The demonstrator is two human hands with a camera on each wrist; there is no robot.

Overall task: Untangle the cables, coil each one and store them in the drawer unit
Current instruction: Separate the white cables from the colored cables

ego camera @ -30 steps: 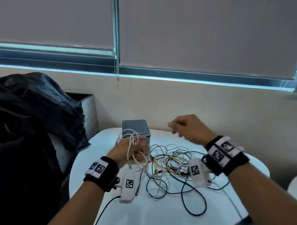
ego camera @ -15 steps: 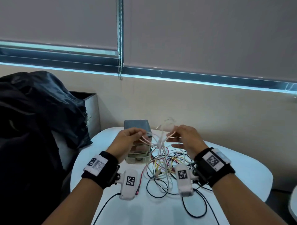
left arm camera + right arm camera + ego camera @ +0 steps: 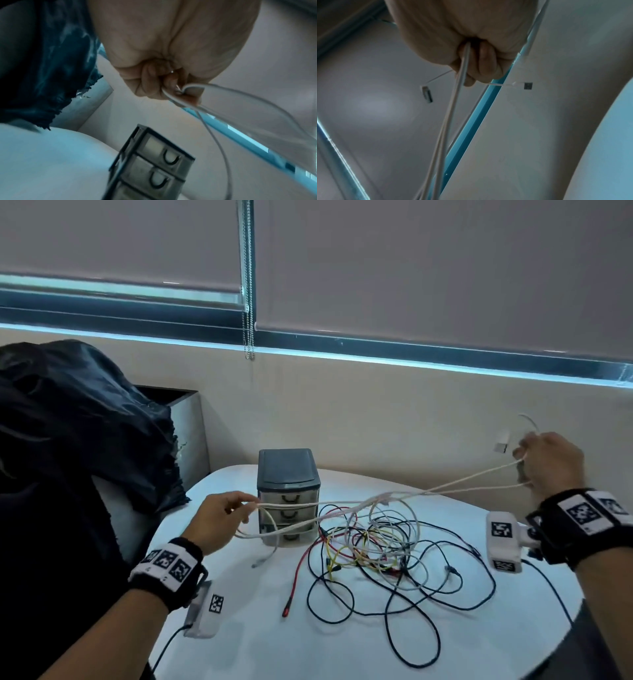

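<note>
- While the black bag [image 3: 78, 419] slumps over the bin at the far left, the left hand [image 3: 219, 520] hovers just in front of the drawer unit [image 3: 288, 496], thumb and fingers pinching several strands of the white cable [image 3: 342, 503]; the left wrist view shows the fingers curled tight on those strands.
- From that pinch, one loose end [image 3: 262, 558] droops to the white table [image 3: 239, 645], and it could snag on the drawer handles as the cable is drawn out.
- Behind the strands, the drawer unit stands upright with all three drawers closed, so nothing can be stored until one is pulled open.
- Across the middle, the white cable runs taut over the tangle [image 3: 380, 546] of black, red, yellow and grey leads; I judge it may not be free, and a harder pull could tighten a knot or drag the heap toward the table edge.
- Far right, the right hand [image 3: 548, 467] is raised, fist closed round the cable's other strands, with two plug ends sticking out beyond the fingers in the right wrist view; a slipping grip would let the stretched length spring back into the pile.
</note>
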